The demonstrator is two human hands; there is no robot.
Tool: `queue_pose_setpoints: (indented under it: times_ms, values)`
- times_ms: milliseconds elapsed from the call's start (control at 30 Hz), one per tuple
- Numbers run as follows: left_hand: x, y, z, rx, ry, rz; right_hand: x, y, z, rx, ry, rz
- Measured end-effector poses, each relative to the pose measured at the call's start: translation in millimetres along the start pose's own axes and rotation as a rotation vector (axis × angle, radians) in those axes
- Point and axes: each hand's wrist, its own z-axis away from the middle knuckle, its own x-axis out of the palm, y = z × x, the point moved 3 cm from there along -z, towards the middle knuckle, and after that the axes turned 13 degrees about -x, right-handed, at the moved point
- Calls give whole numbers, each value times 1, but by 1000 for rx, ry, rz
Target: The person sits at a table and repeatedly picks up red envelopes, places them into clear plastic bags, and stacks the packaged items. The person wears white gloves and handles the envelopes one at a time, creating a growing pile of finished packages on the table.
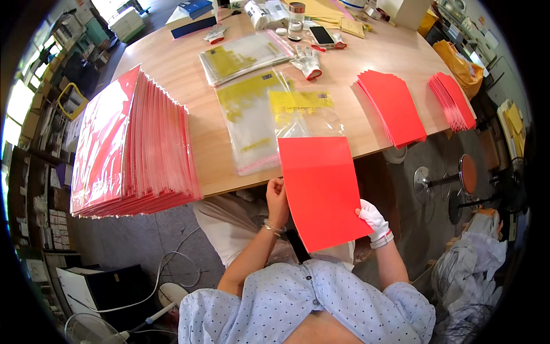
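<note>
A smooth red sheet (321, 195), card or a thin folder, is tilted over the table's near edge in front of me. My right hand (375, 221), in a white glove, grips its lower right edge with the thumb on top. My left hand (278, 198), bare with bangles at the wrist, is closed at the sheet's left edge; its fingertips are partly hidden. The sheet's top overlaps a clear plastic bag with yellow print (303, 109). Beneath and beside that bag lie more clear printed bags (249, 117); another stack of bags (243, 56) lies behind.
A tall stack of red sheets in clear bags (103, 149) stands at the left. Fanned red sheets (395, 109) and a smaller red pile (452, 100) lie right. Gloves (308, 62), a phone (322, 35) and a glass jar (295, 22) sit farther back. A round stool (467, 174) is right.
</note>
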Motion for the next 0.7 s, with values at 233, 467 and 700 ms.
queue_pose_setpoints:
  times_ms: [233, 467, 700]
  values:
    - [18, -76, -13, 413, -123, -812, -1, 13, -9, -154, 24, 15]
    - [7, -109, -3, 314, -151, -818, 71, 67, 50, 71, 217, -666]
    - [-11, -112, 5, 236, -101, -721, 97, 52, -8, 8, 377, -134]
